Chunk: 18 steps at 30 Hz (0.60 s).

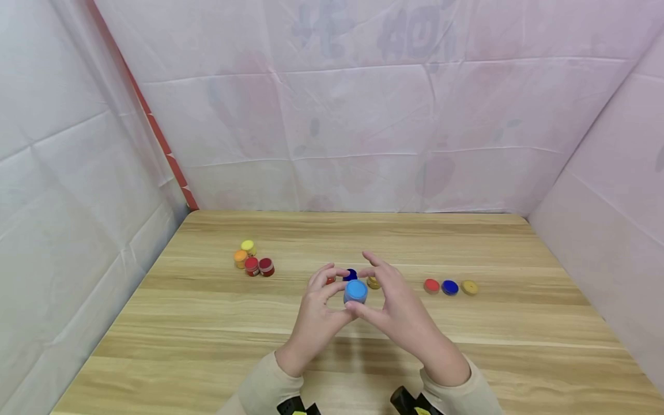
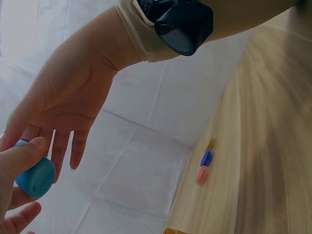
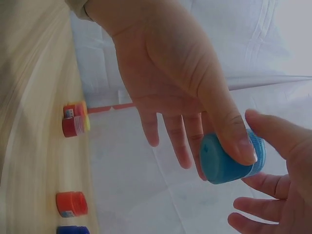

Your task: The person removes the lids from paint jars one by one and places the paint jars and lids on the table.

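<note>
Jar of light blue (image 1: pixel 355 291), one piece only, is in the air above the worktop (image 1: pixel 233 346), held between my two grips. My left grip (image 1: pixel 321 305) has its thumb and a finger closed round the body, only as far apart as the jar is wide. My right grip (image 1: pixel 396 308) pinches with thumb and forefinger at the lid end, while its other fingers stay loose.

The lid of this jar points upward and somewhat toward me, and the base looks down. The jar is squat; its axis from base to lid is nearly upright, with a small lean.

Behind the jar I count three other pots, partly covered by my fingers: one orange-red (image 3: pixel 72 204), one dark blue (image 1: pixel 350 275), one ochre (image 1: pixel 373 282). To the left of the jar and farther away, four pots make a close group: one yellow (image 1: pixel 248 247), one orange (image 1: pixel 241 259), two red (image 1: pixel 252 266). To the right of the jar lie three flat lids (image 1: pixel 449 287) in a row: red, blue, ochre.
</note>
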### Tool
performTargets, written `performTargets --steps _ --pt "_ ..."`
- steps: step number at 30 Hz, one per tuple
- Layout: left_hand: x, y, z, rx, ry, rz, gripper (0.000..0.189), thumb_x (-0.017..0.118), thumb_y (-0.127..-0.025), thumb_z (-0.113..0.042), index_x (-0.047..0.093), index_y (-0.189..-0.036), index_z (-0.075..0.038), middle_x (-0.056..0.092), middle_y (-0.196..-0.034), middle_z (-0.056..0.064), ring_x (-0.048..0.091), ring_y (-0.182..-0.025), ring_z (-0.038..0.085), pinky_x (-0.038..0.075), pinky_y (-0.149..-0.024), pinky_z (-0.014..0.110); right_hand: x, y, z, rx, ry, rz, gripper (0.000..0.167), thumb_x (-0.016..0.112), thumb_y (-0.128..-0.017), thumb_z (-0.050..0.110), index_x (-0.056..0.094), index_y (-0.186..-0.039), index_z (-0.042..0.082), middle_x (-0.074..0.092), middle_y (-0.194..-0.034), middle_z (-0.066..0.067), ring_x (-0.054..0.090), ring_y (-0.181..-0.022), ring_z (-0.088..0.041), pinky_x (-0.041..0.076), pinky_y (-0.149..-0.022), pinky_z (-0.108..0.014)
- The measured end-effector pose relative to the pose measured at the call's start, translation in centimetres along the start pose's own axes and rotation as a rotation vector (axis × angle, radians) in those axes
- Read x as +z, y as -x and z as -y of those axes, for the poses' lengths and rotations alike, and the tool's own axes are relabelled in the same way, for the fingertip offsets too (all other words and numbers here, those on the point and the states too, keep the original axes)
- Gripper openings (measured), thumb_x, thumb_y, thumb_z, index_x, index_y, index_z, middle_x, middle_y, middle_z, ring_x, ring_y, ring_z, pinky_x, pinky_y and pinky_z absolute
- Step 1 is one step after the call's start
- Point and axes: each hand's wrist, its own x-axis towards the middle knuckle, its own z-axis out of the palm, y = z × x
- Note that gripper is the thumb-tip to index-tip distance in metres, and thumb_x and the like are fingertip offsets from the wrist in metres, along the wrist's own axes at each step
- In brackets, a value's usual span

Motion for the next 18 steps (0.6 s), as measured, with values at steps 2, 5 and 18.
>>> performTargets --steps 2,5,18 --pt "0.08 0.02 0.04 0.011 0.004 -0.006 0.03 0.077 -0.077 -0.025 0.072 -0.099 -0.006 0.056 -0.119 0.004 0.031 -0.131 0.026 0.034 -0.094 0.06 0.09 -0.04 -0.08 0.006 0.01 -0.016 0.039 0.078 -0.077 0.027 0.058 -0.105 0.008 0.039 -0.143 -0.009 0.041 -0.125 -0.033 0.042 -0.092 -0.053" --pt "0.15 0.02 -0.01 0.024 0.002 -0.013 0.027 0.079 -0.074 -0.019 0.072 -0.097 -0.006 0.056 -0.119 0.002 0.032 -0.13 0.027 0.034 -0.095 0.059 0.19 -0.06 -0.16 -0.01 0.005 -0.023 0.033 0.077 -0.077 0.022 0.056 -0.1 0.01 0.042 -0.141 -0.01 0.043 -0.124 -0.034 0.041 -0.093 -0.053" --pt "0.16 0.04 -0.16 0.034 0.02 -0.01 0.028 0.08 -0.071 -0.008 0.072 -0.098 -0.007 0.055 -0.119 -0.002 0.032 -0.13 0.026 0.031 -0.097 0.058 0.16 0.23 0.01 0.005 -0.107 0.052 0.03 0.067 -0.078 0.005 0.055 -0.104 0.013 0.04 -0.143 -0.008 0.04 -0.127 -0.033 0.039 -0.094 -0.055"
